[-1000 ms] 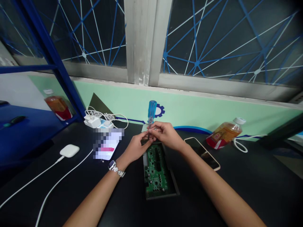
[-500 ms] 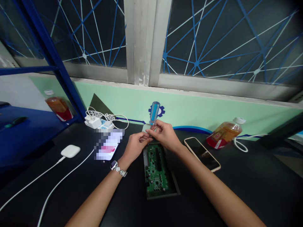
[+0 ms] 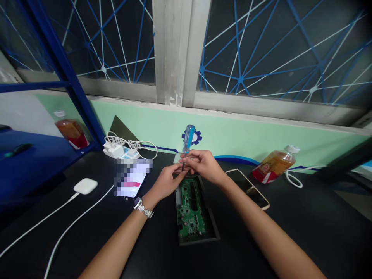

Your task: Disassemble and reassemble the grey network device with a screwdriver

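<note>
A screwdriver [image 3: 189, 138] with a clear and blue handle stands nearly upright over the far end of a green circuit board [image 3: 190, 217] in a shallow metal tray [image 3: 216, 226]. My right hand [image 3: 202, 162] is closed, its fingers pinching the shaft just below the handle. Lower down, my left hand [image 3: 170, 179] closes thumb and fingers around the shaft near its tip. The tip itself is hidden among the fingers, so whether it touches anything cannot be seen. A silvery bracelet watch [image 3: 142, 207] is on my left wrist.
Left of the hands lie a lit phone [image 3: 130, 184], a white charging case [image 3: 85, 186] on a cable, and a power strip [image 3: 128, 153] with plugs. To the right are a dark phone [image 3: 247, 188] and a drink bottle [image 3: 273, 164]. The wall stands close behind.
My right fingers have shifted slightly on the shaft, and the screwdriver handle has turned a little. More of the shaft shows between my hands. The board stays in place.
</note>
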{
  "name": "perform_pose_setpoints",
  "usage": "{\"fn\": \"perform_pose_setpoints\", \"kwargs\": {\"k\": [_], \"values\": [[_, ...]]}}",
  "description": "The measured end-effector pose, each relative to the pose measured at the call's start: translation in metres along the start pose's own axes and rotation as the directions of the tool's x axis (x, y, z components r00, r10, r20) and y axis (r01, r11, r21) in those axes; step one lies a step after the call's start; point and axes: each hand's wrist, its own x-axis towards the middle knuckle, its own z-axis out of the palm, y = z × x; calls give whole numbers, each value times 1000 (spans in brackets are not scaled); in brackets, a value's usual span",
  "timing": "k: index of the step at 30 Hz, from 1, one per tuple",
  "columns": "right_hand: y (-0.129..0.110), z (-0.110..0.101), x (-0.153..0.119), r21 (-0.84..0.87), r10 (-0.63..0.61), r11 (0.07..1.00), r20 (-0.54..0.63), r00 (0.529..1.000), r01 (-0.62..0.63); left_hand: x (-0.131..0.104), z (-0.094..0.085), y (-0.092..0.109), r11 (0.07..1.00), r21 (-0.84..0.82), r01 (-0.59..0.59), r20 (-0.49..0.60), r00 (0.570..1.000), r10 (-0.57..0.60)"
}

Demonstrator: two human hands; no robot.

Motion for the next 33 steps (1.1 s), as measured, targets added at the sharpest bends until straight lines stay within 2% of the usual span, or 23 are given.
{"fn": "perform_pose_setpoints", "kwargs": {"k": [5,9,13,15,17,20,22,24,29,33], "values": [[7,6,2,-194,-98,979,-167,981,65,-1,7,-4,981,192,24,-247,969,25],[11,12,3,-323,-165,944,-270,949,73,-1,11,-9,966,255,26,-311,949,56],[13,17,5,-333,-173,941,-326,929,58,0,13,-14,985,157,69,-298,954,-20],[13,15,6,-313,-146,949,-318,937,42,1,12,-16,993,67,92,-269,960,-71],[11,11,6,-263,-99,964,-248,964,31,1,11,-16,995,-3,98,-212,973,-96],[6,2,5,-130,-47,991,-50,998,40,1,6,-14,995,-44,90,-112,989,-94],[3,-3,4,-44,-35,998,65,997,38,1,2,-10,996,-35,79,-59,995,-81],[2,-6,2,2,-21,1000,116,993,21,1,-2,-5,998,-8,59,-21,998,-59],[6,-5,2,-41,-30,999,44,999,32,0,-1,-2,1000,18,8,14,1000,-9],[11,3,4,-147,-83,987,-90,992,69,-1,5,-8,1000,11,28,-95,995,-27]]}}
